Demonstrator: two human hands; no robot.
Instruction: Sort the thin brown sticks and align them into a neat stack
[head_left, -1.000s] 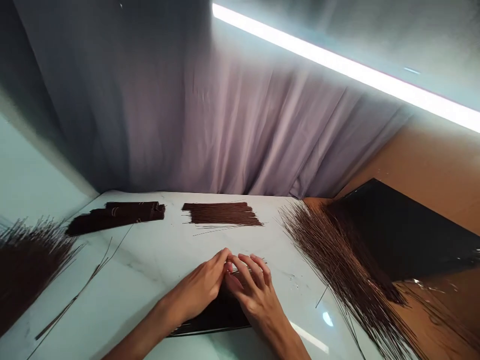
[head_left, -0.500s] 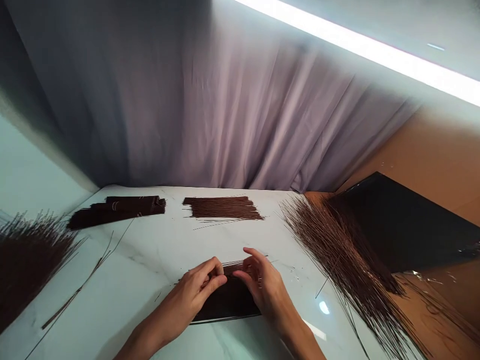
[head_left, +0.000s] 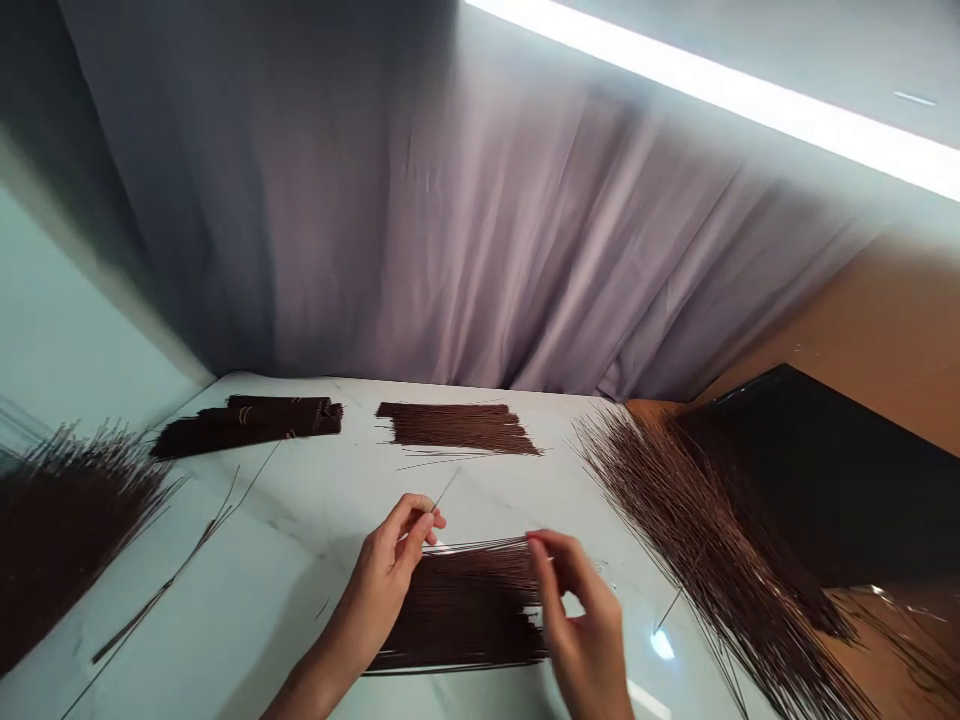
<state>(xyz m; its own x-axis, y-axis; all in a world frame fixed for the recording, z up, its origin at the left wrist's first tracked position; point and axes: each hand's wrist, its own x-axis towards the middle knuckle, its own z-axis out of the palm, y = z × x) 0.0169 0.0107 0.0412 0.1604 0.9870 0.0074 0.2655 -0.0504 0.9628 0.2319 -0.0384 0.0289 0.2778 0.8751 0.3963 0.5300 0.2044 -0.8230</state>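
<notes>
A flat layer of thin dark brown sticks (head_left: pixel 465 615) lies on the white table, below and between my hands. My left hand (head_left: pixel 397 550) is closed in a pinch above the layer's far left part, with one thin stick (head_left: pixel 448 488) slanting up and away from the fingertips. At the far right of the layer, my right hand (head_left: pixel 581 610) pinches the ends of a few sticks along the far edge with thumb and forefinger. How many sticks are in that pinch cannot be made out.
Farther back lie a second layer of sticks (head_left: pixel 461 428) and tied dark bundles (head_left: pixel 262 425). Loose stick piles stand at left (head_left: pixel 67 540) and right (head_left: pixel 720 540), beside a black sheet (head_left: pixel 847 480). A few stray sticks (head_left: pixel 176 575) lie on the left. A grey curtain (head_left: pixel 420 220) hangs behind.
My left hand now has a thin stick standing out of its pinch. My right hand has moved right and closed at the layer's far edge, uncovering more sticks. The view has shifted slightly.
</notes>
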